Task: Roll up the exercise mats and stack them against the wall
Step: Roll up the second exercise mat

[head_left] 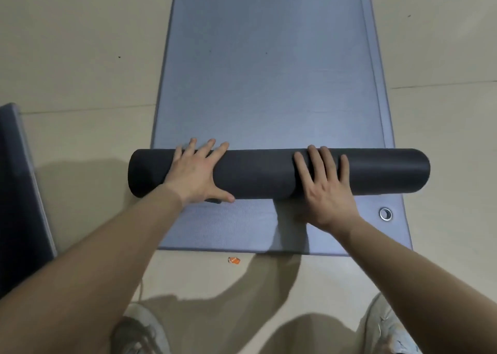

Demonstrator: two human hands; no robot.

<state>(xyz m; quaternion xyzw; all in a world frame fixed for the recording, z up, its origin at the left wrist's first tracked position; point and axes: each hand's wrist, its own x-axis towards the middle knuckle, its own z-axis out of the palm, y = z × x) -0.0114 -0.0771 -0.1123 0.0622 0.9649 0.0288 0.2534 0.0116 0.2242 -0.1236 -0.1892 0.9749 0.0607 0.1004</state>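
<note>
Head view — both hands flat, mat roll (269, 173)

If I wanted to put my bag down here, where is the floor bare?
Bare beige tiled floor lies left of the flat blue-grey mat, and more to its right. It is crowded near the dark rolled mat under the left hand and right hand, and by the dark mat edge far left.

Both hands, left hand (195, 174) and right hand (326, 189), press flat on dark rolled mat (258, 173)
</note>
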